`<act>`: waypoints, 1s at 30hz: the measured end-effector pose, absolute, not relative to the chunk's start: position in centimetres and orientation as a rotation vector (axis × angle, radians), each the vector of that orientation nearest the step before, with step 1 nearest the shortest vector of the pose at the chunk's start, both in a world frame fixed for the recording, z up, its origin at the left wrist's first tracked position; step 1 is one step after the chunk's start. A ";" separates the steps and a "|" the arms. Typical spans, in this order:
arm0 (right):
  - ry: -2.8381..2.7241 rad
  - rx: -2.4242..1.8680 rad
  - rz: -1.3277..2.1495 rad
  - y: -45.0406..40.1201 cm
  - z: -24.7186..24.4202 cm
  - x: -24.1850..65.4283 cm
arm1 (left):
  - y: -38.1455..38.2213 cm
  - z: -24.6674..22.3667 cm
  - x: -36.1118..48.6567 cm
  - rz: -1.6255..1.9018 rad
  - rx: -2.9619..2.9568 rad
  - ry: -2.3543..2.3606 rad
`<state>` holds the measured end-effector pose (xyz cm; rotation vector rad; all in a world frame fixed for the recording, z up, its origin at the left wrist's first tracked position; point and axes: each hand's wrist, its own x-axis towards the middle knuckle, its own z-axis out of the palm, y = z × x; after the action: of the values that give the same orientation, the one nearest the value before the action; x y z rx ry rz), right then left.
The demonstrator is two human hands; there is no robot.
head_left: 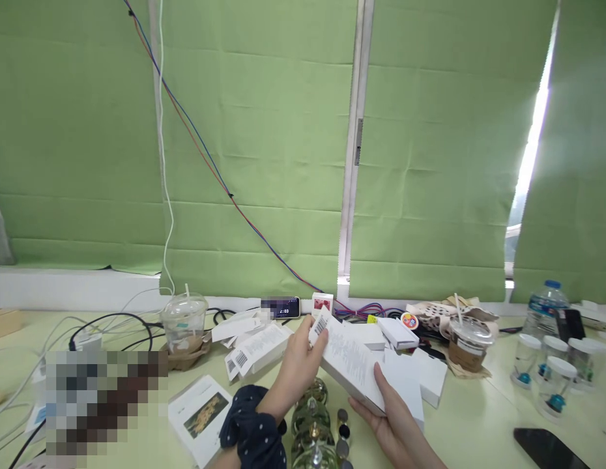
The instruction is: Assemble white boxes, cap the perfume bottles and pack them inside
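Observation:
A long white box [349,358] with fine printed text and a barcode is held up above the table, tilted down to the right. My left hand [303,355] grips its upper left end by the barcode. At the lower right end, my right hand [386,413] holds it between thumb and fingers. Below the box stand several round glass bottles [313,423] in a row, partly hidden by my wrist. Beside them runs a line of small dark caps [343,433]. A dark dotted scrunchie [254,426] is around my left wrist.
White boxes lie left [264,345] and right [427,374] of my hands, plus a box with a picture [202,417]. Drink cups [184,326] [469,342], lidded jars [557,384], a water bottle [547,306], a phone [547,449] and cables [122,316] surround them.

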<state>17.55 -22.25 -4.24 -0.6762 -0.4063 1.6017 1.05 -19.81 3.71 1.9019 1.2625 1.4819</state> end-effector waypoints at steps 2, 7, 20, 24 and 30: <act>-0.404 -0.708 1.603 -22.1 -4.3 17.7 | -19.1 4.0 0.3 1.531 1.846 1.302; -0.328 -0.770 1.547 -21.7 -4.9 18.0 | -17.0 5.5 -4.0 1.702 1.712 1.513; -0.231 -0.807 1.595 -21.6 -4.4 17.1 | -16.9 6.2 -7.0 1.529 1.905 1.691; -0.293 -0.727 1.672 -21.7 -4.4 17.2 | -19.0 4.1 -1.0 0.897 1.971 1.190; -0.365 -0.776 1.664 -21.6 -5.3 17.2 | -19.8 2.1 2.6 0.773 1.655 1.106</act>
<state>17.16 -21.55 -5.28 -0.7758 -0.3651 1.6639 2.60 -19.78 2.06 1.6548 1.1057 0.7733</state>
